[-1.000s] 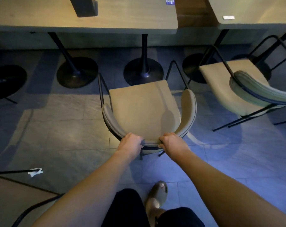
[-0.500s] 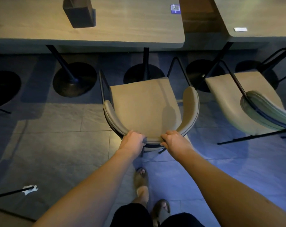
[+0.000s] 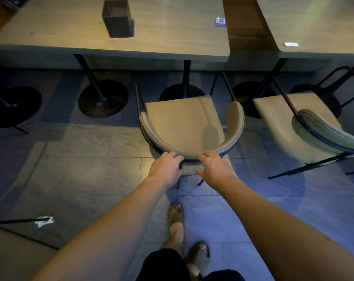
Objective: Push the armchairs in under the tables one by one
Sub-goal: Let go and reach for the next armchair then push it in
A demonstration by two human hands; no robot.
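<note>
Arms: both stretched forward.
Hands: left hand (image 3: 165, 167) and right hand (image 3: 215, 166) apart, fingers nearly straight, pressing the armchair (image 3: 182, 122) backrest.

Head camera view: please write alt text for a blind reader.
A left hand and a right hand press the curved back of a beige armchair, its seat front near a wooden table. A second armchair stands beside it.
</note>
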